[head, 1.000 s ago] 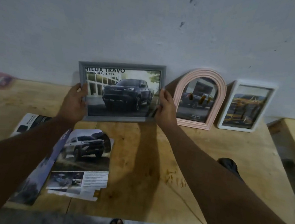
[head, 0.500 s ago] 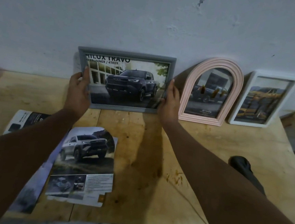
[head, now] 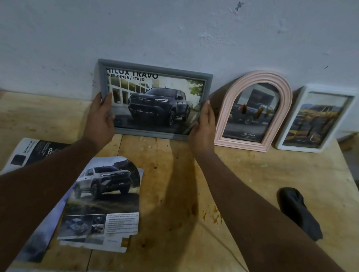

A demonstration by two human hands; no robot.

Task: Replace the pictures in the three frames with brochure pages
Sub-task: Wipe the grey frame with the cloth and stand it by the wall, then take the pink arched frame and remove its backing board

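Three frames stand in a row at the back of the table (head: 246, 185), their tops against the wall (head: 183, 27). The grey frame (head: 156, 68) sits between the two hands. The left hand (head: 101, 118) grasps its left edge, thumb over the glass and fingers (head: 96, 103) wrapped behind. The right hand (head: 203, 127) holds its right edge, fingers (head: 207, 110) lying fairly straight up the side and the thumb on the front near the lower corner.

The risk, as I judge it, comes at letting go. If the lean is too upright, the frame could tip forward off the wall. If its foot sits too far out, it could slide flat on the smooth wood. The pink arched frame (head: 261, 74) stands just beyond the right fingers, so a careless withdrawal could knock it, and it might then push over the white frame (head: 321, 87) further out on that side.

As for contents, the grey frame holds a brochure page showing a dark pickup under a printed title. The pink one shows a dark vehicle with a logo below, and the white one shows something yellow, too blurred to name. All three appear filled, so the task looks nearly finished. Nearer the person than the left fingers lie the cut leftover pages (head: 104, 194).
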